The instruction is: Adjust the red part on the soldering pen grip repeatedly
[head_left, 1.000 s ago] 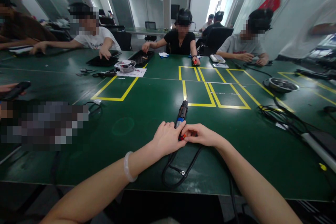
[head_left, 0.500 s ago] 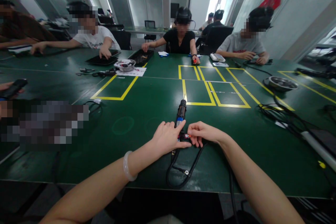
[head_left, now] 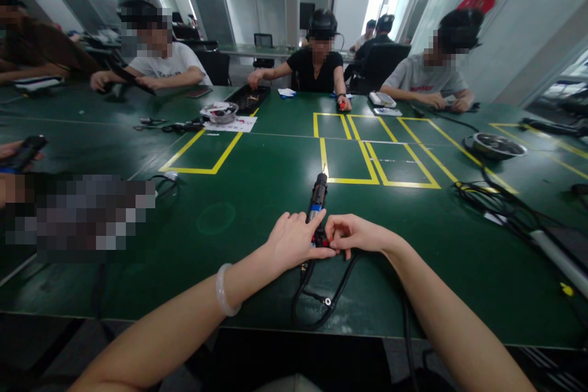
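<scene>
An electric screwdriver (head_left: 318, 191) lies on the green table, black with a blue band and a thin bit pointing away from me. My left hand (head_left: 294, 237) grips its near part, index finger across the body and thumb stretched out below. Between thumb and index finger shows a dark section with small red parts (head_left: 325, 243). My right hand (head_left: 351, 234) is bent over that section from the right, thumb and fingertips pinched together at the red parts. What lies in the pinch is too small to make out. A black cord (head_left: 296, 312) loops toward me, with a small ring-shaped metal piece (head_left: 327, 302) on it.
Yellow tape rectangles (head_left: 353, 181) mark the table (head_left: 257, 187). Coiled black cables (head_left: 478, 196) and a round metal dish (head_left: 498, 146) lie to the right. Opposite are a black tray (head_left: 250, 98), a clear bowl (head_left: 219, 113) and several co-workers (head_left: 319, 67). Another person's hand holds a dark tool (head_left: 30, 150) at left.
My right hand's fingers have curled closer over the red parts; my left hand stays in place. A co-worker at the far left has lifted a black tray off the table.
</scene>
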A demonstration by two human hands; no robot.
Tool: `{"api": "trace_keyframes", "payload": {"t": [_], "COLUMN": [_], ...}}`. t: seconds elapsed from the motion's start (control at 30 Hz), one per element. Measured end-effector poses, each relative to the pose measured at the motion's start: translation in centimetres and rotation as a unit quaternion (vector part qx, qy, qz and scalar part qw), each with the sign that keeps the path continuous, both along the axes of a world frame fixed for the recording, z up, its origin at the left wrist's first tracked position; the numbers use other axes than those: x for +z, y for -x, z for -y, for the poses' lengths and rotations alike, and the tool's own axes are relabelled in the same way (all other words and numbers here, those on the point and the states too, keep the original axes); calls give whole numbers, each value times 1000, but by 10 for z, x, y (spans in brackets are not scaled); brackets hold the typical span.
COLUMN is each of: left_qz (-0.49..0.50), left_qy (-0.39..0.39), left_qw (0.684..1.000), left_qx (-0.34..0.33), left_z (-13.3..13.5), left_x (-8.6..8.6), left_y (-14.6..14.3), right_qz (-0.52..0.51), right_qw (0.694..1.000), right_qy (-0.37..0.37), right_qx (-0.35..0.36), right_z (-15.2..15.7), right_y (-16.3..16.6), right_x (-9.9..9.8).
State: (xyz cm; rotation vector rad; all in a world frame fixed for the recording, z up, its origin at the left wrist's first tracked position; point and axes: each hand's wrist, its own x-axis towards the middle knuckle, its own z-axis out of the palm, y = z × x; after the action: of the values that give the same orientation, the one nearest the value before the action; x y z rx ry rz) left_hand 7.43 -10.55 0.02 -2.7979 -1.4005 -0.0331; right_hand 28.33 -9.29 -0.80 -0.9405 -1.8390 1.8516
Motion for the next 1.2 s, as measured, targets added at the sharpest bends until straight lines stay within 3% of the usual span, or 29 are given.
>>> {"api": "trace_keyframes", "payload": {"t": [0.23, 0.47, 0.7, 0.87, 1.2], "left_qz": [0, -2, -10, -12, 0], "left_qy": [11, 13, 1, 4, 8], "left_qw": [1000, 1000, 1000, 1000, 1000], "left_qx": [2, 6, 5, 2, 14], "left_z": [0, 0, 1, 2, 2], "left_x": [2, 2, 2, 4, 1], "left_y": [0, -1, -1, -2, -4], "right_qz": [64, 67, 61, 45, 21], "right_qw": [988, 981, 984, 993, 996], "right_qy": [-138, -178, -163, -94, -76], "right_qx": [30, 47, 48, 48, 40], "right_z": [4, 4, 2, 1, 3], "right_y": [3, 3, -7, -6, 0], "right_x": [7, 9, 7, 4, 4]}}
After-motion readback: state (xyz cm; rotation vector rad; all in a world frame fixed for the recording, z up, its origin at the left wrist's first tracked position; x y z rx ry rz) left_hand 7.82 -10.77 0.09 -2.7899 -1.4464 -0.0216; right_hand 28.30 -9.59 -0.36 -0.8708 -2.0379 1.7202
